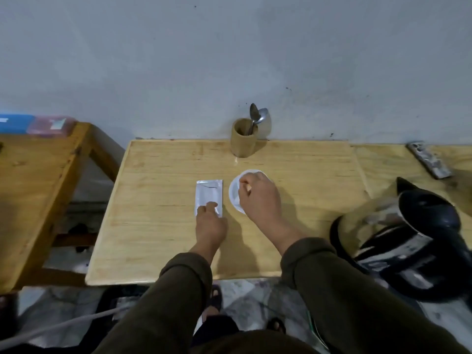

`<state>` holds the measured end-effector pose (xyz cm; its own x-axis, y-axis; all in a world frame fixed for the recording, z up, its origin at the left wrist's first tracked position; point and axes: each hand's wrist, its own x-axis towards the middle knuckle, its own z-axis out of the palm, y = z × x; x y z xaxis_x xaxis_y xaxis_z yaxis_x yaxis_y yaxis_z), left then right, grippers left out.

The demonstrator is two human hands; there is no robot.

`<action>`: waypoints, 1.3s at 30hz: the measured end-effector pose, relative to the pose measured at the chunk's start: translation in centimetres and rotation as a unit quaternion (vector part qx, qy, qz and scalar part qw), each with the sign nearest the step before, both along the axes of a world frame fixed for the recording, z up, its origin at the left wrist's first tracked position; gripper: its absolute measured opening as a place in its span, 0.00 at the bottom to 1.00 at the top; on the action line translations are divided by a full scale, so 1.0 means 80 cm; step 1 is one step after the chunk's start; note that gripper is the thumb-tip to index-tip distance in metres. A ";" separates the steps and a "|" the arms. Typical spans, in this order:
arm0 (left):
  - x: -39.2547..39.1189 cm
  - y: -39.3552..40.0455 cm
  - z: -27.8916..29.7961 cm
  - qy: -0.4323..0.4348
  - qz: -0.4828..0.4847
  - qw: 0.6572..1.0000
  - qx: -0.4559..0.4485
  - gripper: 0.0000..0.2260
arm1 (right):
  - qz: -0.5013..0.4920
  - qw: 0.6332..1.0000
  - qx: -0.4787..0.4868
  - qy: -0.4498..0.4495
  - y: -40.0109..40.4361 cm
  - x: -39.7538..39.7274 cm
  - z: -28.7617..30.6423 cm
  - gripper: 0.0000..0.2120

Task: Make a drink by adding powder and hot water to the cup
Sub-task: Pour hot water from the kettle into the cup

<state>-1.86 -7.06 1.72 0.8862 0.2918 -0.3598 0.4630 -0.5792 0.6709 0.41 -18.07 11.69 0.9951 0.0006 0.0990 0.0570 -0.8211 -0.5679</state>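
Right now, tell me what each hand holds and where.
Left hand pinches the packet at its near edge; right hand grips the cup by its rim.

No legible text or labels anywhere.

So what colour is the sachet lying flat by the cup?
Silver-white foil sachet, clearest in the head view.

White cup (236,198) upright on table, silver sachet (209,195) flat just beside it (top torn), black kettle (419,241) apart
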 end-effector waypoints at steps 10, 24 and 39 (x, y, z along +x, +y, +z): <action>-0.028 -0.140 0.001 -0.001 0.056 0.998 -0.036 0.27 | -0.098 0.984 -0.018 -0.148 -0.207 -0.097 0.048 0.08; -0.016 -0.178 -0.023 0.048 0.023 0.998 0.015 0.29 | -0.222 0.954 -0.055 -0.195 -0.332 -0.181 0.036 0.24; 0.000 -0.155 0.002 0.061 0.181 0.972 -0.136 0.25 | -0.335 0.930 0.150 0.020 -0.341 -0.166 0.068 0.04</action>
